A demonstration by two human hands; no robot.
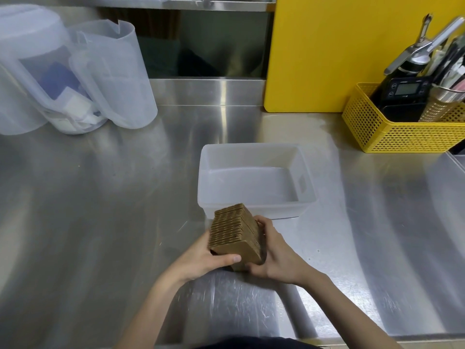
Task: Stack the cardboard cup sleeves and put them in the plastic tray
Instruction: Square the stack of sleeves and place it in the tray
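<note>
A brushed stainless-steel bench (100, 210) carries one translucent white plastic tray (255, 181), rectangular with rounded corners, smooth walls and a slot handle cut into its right end; nothing lies inside it. Just in front of the tray's near-left corner, both hands hold one block of brown cardboard cup sleeves (235, 236), flattened and pressed face to face, too many to count; their corrugated edges form a ribbed, wavy upper surface, while the outermost sleeve shows a plain flat face toward the person. The block is tilted, its far end touching or almost touching the tray's near wall; whether its underside rests on the bench I cannot tell. The left hand (203, 258) is closed on the block's left side, thumb laid across the near flat face. The right hand (274, 255) clasps the right side, fingers curled over the far edge and thumb tucked under the near corner. Both forearms are bare. Far left of the tray stand two frosted clear plastic pitchers (118, 76), cylindrical with moulded handles, one holding folded white and blue items. Behind the tray to the right leans one glossy yellow board (327, 51), and right of the tray sits one yellow perforated basket (400, 132) holding metal utensils and a small black digital device (405, 90).
</note>
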